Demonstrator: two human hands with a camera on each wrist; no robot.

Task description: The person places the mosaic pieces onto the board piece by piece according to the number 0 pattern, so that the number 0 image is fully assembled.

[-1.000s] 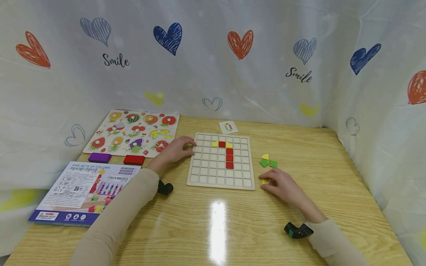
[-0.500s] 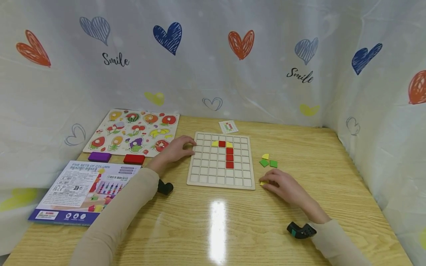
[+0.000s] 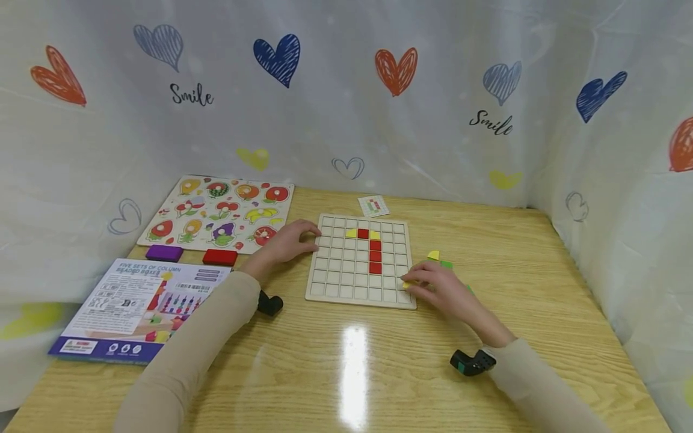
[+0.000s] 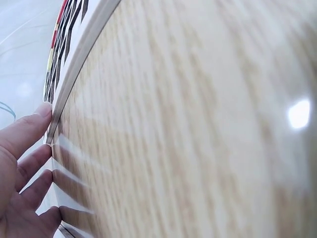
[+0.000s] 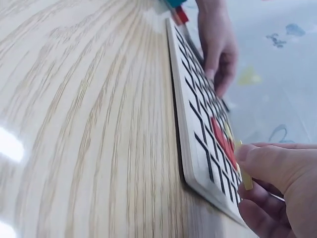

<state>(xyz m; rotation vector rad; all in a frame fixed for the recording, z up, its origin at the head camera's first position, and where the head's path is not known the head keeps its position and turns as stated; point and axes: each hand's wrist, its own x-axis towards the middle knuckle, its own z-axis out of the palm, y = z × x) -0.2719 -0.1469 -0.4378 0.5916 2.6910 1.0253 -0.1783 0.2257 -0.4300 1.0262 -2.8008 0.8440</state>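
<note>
A white gridded wooden board (image 3: 346, 282) lies on the table, its cells bearing a column of red square tiles (image 3: 375, 255) and, near the top, a red tile between two yellow quarter-round tiles (image 3: 375, 235). My left hand (image 3: 292, 242) rests at the board's left edge, thumb and fingertips touching it; the left wrist view shows the fingers (image 4: 37, 191) fairly straight. Over the board's right edge, my right hand (image 3: 441, 290) pinches a yellow tile (image 5: 246, 173) between thumb and fingers. Beyond that hand lie a loose yellow quarter-round tile (image 3: 434, 255) and green tiles (image 3: 446, 264), partly hidden.
Behind the board lies a small pattern card (image 3: 373, 206). On the left are a fruit puzzle board (image 3: 216, 213), a purple block (image 3: 164, 253), a red block (image 3: 219, 257) and a printed box (image 3: 141, 313). A curtain with hearts (image 3: 346, 108) surrounds the table.
My right hand has taken hold of the yellow tile beside the board and carried it left, to over the board's right edge. My left hand stays at the board's edge.
</note>
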